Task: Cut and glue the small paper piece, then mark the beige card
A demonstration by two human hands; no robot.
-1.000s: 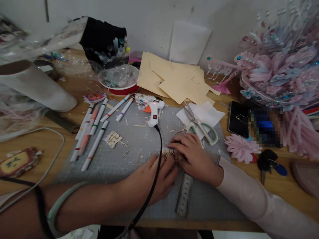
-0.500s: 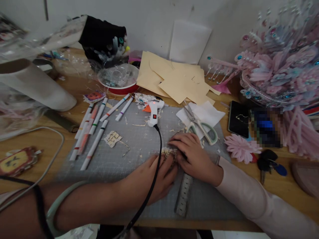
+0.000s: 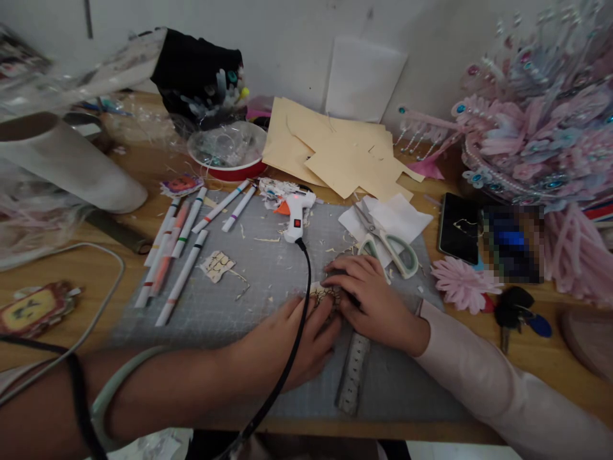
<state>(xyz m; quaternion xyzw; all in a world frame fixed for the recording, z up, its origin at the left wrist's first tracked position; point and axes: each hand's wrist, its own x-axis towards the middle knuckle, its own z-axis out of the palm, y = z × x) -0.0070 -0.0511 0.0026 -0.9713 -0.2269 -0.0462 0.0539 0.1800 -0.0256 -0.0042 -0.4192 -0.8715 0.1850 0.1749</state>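
Note:
My left hand [image 3: 287, 348] rests on the grey cutting mat [image 3: 230, 306], its fingers bent and pressing a small patterned paper cutout [image 3: 324, 294]. My right hand [image 3: 371, 300] lies on the same cutout from the right, fingers curled over it. A metal ruler [image 3: 353, 374] lies on the mat just below both hands. The black cord [image 3: 301, 300] of a white glue gun [image 3: 295, 216] runs over my left hand.
Several white markers [image 3: 179, 255] lie at the mat's left, another cutout [image 3: 217, 265] beside them. Scissors [image 3: 387, 243] on white paper, a phone [image 3: 458, 228], keys [image 3: 514, 310], a pink flower [image 3: 462, 285], tan paper sheets [image 3: 335, 150], a red-rimmed bowl [image 3: 228, 153] and a pink headdress [image 3: 541, 121] surround it.
Both hands stay on the cutout; the fingers have shifted only slightly.

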